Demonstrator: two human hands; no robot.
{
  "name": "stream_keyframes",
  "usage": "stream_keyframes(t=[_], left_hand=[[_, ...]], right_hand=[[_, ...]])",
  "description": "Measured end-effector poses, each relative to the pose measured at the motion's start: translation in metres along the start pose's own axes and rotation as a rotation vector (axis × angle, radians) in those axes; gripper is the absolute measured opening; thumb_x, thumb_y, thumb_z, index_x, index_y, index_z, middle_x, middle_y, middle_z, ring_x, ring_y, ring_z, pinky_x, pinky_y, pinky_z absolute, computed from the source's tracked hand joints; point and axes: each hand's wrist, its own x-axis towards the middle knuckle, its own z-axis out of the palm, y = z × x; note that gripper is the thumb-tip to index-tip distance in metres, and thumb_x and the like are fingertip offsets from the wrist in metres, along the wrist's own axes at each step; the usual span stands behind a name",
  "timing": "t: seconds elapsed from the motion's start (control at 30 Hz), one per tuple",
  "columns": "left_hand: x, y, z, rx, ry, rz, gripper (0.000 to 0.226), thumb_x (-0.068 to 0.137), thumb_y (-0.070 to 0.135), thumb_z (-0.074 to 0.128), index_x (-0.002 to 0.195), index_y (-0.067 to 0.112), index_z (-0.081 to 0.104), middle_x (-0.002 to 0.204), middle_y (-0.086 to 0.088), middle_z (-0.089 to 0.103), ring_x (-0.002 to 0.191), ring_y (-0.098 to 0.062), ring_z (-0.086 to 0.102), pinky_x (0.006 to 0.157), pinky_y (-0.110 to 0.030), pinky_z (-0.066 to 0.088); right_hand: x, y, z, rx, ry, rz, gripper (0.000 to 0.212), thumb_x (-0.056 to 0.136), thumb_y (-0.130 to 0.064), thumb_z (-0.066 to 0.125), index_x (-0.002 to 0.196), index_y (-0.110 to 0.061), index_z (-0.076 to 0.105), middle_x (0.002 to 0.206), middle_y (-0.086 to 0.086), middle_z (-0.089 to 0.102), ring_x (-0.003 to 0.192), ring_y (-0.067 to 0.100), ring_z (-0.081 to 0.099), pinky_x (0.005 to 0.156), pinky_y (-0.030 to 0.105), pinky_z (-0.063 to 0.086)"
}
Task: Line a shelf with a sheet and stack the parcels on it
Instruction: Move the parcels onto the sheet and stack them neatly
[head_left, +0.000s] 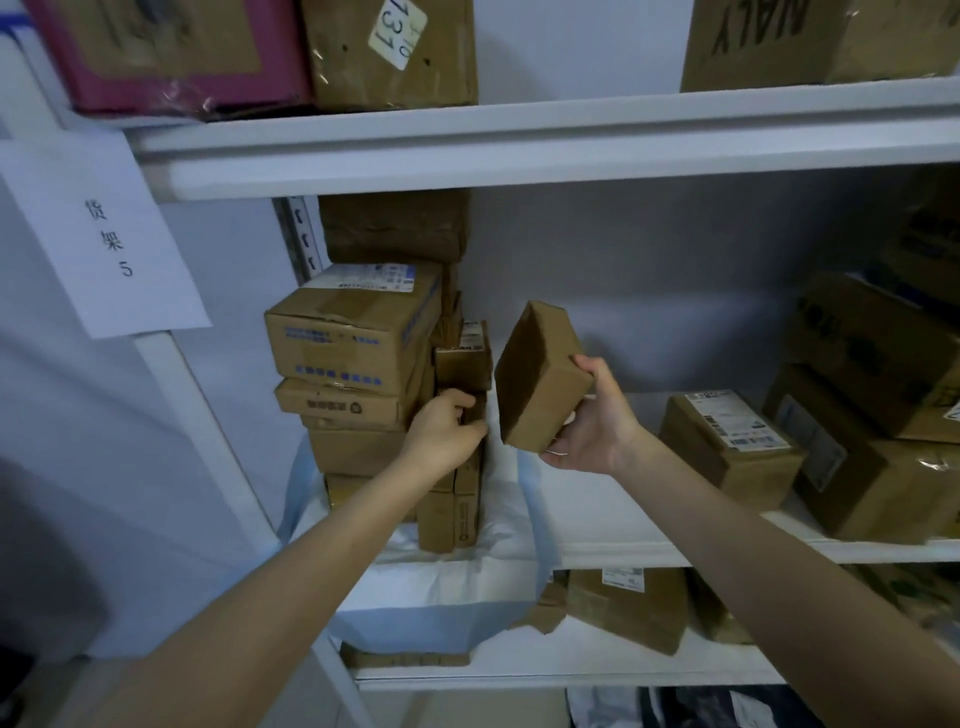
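— Holding what on the right?
— Gripping a box (537, 379) with the right hand (587, 421), thumb curling over its upper corner, fingers wrapping underneath. Tilting it in the air just right of the stack (353, 353), apart from everything else.

— And doing what on the left?
— Reaching in with the left hand (441, 436), fingers curling round a parcel (475, 410) on the stack's right side, partway up (fingertips hiding behind it, so not telling how far round).

— Lying where, as to the sheet?
— Covering the left end of the shelf (623, 519) with the sheet (457, 587), pale and crumpled, bunching up at both sides and drooping over the front edge. Bearing the whole stack there, brown cardboard piling up almost to the board above.

— Noticing anything else?
— Seeing a labelled carton (727, 441) further right on bare shelf, well apart from the stack, and bigger ones crowding beside it. Also spotting a paper sign (104, 234) hanging at the rack's left upright.
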Motion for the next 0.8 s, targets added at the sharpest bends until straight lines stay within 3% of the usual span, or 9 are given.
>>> stream_keyframes(t=[0.1, 0.2, 0.3, 0.43, 0.5, 0.57, 0.63, 0.7, 0.8], left_hand=[[-0.006, 0.019, -0.021, -0.067, 0.076, 0.172, 0.028, 0.09, 0.012, 0.059, 0.118, 0.014, 0.06, 0.11, -0.002, 0.062, 0.105, -0.017, 0.06, 0.089, -0.025, 0.048], [-0.017, 0.046, -0.043, -0.093, 0.211, 0.381, 0.021, 0.089, 0.006, 0.057, 0.107, 0.015, 0.063, 0.097, 0.001, 0.063, 0.092, -0.012, 0.061, 0.079, -0.019, 0.05], [-0.021, 0.066, -0.068, -0.247, 0.338, 0.461, 0.021, 0.09, 0.008, 0.056, 0.109, 0.018, 0.057, 0.096, 0.0, 0.062, 0.089, -0.013, 0.063, 0.079, -0.027, 0.054], [-0.019, 0.087, -0.097, -0.476, 0.292, 0.367, 0.038, 0.096, 0.031, 0.053, 0.131, 0.02, 0.043, 0.102, 0.008, 0.056, 0.101, -0.015, 0.06, 0.086, -0.035, 0.053], [-0.019, 0.093, -0.104, -0.528, 0.19, 0.3, 0.062, 0.092, 0.043, 0.056, 0.143, 0.019, 0.03, 0.114, 0.007, 0.054, 0.111, -0.014, 0.056, 0.087, -0.03, 0.05], [-0.015, 0.094, -0.111, -0.565, 0.157, 0.235, 0.084, 0.081, 0.05, 0.067, 0.146, 0.023, 0.021, 0.129, 0.002, 0.051, 0.117, -0.016, 0.053, 0.09, -0.033, 0.05], [-0.011, 0.091, -0.121, -0.592, 0.168, 0.132, 0.088, 0.075, 0.047, 0.074, 0.144, 0.022, 0.024, 0.129, -0.002, 0.051, 0.113, -0.019, 0.055, 0.082, -0.034, 0.054], [-0.008, 0.085, -0.136, -0.687, 0.15, 0.033, 0.077, 0.076, 0.039, 0.072, 0.138, 0.017, 0.032, 0.123, -0.008, 0.055, 0.107, -0.023, 0.058, 0.078, -0.037, 0.057], [-0.006, 0.075, -0.149, -0.847, 0.144, -0.051, 0.061, 0.078, 0.031, 0.067, 0.132, 0.015, 0.043, 0.119, -0.015, 0.057, 0.104, -0.027, 0.059, 0.082, -0.042, 0.057]], right_hand=[[0.001, -0.005, 0.015, -0.053, 0.045, -0.115, 0.058, 0.072, -0.056, 0.062, 0.121, -0.024, 0.057, 0.121, 0.01, 0.059, 0.109, 0.026, 0.057, 0.088, 0.034, 0.046], [-0.001, -0.015, 0.033, -0.178, 0.076, -0.305, 0.055, 0.06, -0.052, 0.068, 0.106, -0.024, 0.059, 0.109, 0.005, 0.062, 0.095, 0.017, 0.059, 0.079, 0.029, 0.045], [-0.011, -0.027, 0.052, -0.311, 0.028, -0.549, 0.06, 0.056, -0.046, 0.068, 0.111, -0.025, 0.056, 0.106, -0.003, 0.065, 0.093, 0.009, 0.061, 0.077, 0.022, 0.045], [-0.021, -0.044, 0.078, -0.593, 0.004, -0.84, 0.079, 0.062, -0.056, 0.073, 0.132, -0.03, 0.05, 0.13, -0.002, 0.056, 0.12, 0.013, 0.054, 0.096, 0.027, 0.046], [-0.024, -0.048, 0.093, -0.728, 0.043, -0.869, 0.082, 0.067, -0.075, 0.064, 0.137, -0.037, 0.045, 0.147, 0.0, 0.04, 0.139, 0.018, 0.032, 0.113, 0.037, 0.029], [-0.032, -0.05, 0.111, -0.8, 0.045, -0.835, 0.075, 0.074, -0.082, 0.049, 0.137, -0.04, 0.046, 0.154, 0.002, 0.028, 0.145, 0.021, 0.015, 0.115, 0.041, 0.016], [-0.034, -0.054, 0.123, -0.808, 0.023, -0.864, 0.075, 0.07, -0.086, 0.048, 0.129, -0.04, 0.055, 0.146, 0.005, 0.04, 0.141, 0.024, 0.027, 0.115, 0.044, 0.026], [-0.037, -0.054, 0.129, -0.854, 0.014, -0.963, 0.069, 0.069, -0.077, 0.057, 0.124, -0.035, 0.06, 0.133, 0.003, 0.049, 0.126, 0.016, 0.044, 0.103, 0.033, 0.042], [-0.037, -0.052, 0.132, -0.833, 0.0, -1.023, 0.07, 0.07, -0.064, 0.069, 0.129, -0.029, 0.054, 0.134, 0.001, 0.048, 0.12, 0.01, 0.048, 0.095, 0.023, 0.043]])
